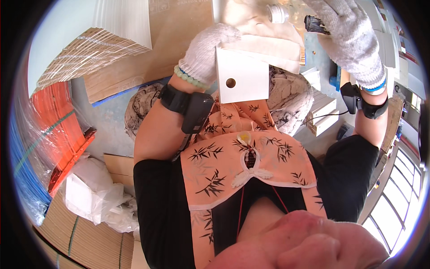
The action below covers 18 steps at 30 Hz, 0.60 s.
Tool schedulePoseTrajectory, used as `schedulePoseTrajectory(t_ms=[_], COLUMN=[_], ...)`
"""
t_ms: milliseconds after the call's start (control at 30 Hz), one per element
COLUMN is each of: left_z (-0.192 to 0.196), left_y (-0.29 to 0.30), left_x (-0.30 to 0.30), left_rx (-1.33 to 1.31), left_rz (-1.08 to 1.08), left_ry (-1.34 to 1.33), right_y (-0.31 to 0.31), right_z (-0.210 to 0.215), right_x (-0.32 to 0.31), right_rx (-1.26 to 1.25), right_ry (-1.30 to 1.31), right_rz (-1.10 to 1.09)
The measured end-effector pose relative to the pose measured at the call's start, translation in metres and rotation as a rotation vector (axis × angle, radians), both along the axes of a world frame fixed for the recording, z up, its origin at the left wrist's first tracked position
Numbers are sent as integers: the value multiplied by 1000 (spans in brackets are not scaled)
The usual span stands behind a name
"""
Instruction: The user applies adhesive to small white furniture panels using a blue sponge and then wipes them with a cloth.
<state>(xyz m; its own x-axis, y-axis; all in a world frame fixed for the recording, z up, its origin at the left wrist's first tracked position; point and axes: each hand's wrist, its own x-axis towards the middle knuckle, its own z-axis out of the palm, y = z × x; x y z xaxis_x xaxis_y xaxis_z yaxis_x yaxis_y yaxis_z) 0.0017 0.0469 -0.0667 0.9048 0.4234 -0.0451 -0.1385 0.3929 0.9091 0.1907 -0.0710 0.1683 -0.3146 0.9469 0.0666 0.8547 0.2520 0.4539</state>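
A white panel (245,85) with one round hole stands in front of my lap. My left hand (209,53), in a white knitted glove, is closed at its upper left corner; the fingertips are partly hidden. Behind the panel's top edge lies a cream-coloured flat piece (273,47). My right hand (351,38), also gloved, is raised at the upper right. It is closed around a dark, ridged, stubby thing (316,24), whose kind I cannot make out. A clear plastic bottle (277,14) lies between the hands, farther off.
Stacked white-faced cardboard (101,56) rises at the far left, beside a large brown carton sheet (179,27). Plastic-wrapped orange sheets (58,121) stand nearer. Crumpled clear plastic (96,184) lies below them. White strips (324,110) are stacked right of my knee.
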Motion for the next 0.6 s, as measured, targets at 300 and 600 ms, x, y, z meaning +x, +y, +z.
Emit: schedulePoseTrajectory(t_ms=[300,600], left_z=[2,66], left_y=[5,11], left_x=[9,8], left_rx=[-83,310], left_rz=[-63,-217], left_ry=[88,-289], right_y=[-9,-85], right_z=[-4,-65], right_x=[7,78], right_rx=[-14,45], right_ry=[61,790], right_rz=[-115,-703])
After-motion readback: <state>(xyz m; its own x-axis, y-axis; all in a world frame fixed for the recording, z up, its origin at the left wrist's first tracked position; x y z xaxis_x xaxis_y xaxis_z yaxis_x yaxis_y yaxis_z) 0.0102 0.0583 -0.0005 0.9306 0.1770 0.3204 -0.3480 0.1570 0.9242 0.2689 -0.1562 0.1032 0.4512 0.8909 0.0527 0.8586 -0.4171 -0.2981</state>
